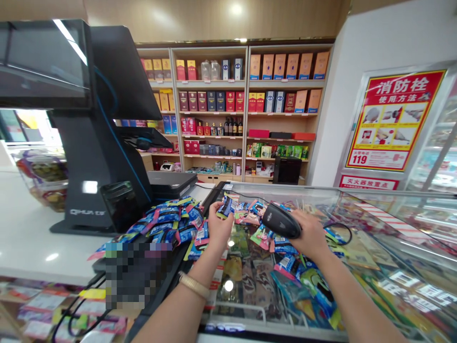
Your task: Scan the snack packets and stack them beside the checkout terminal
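My left hand point(220, 226) grips a small blue snack packet point(227, 206) above the near-left part of the glass counter top. Held in my right hand point(311, 234) is a black handheld scanner point(281, 220), its head pointing left toward the packet. A heap of similar blue, pink and green packets point(167, 220) lies left of my left hand, beside the black terminal. More loose packets point(283, 245) are spread on the glass beneath and around the scanner.
A black checkout terminal point(96, 157) stands on the white counter point(32, 238) at the left, with plastic jars point(46, 176) behind it. Cables point(76, 309) hang at the lower left. The glass-topped case point(360, 214) extends right. Shelves of boxes point(210, 101) line the back wall.
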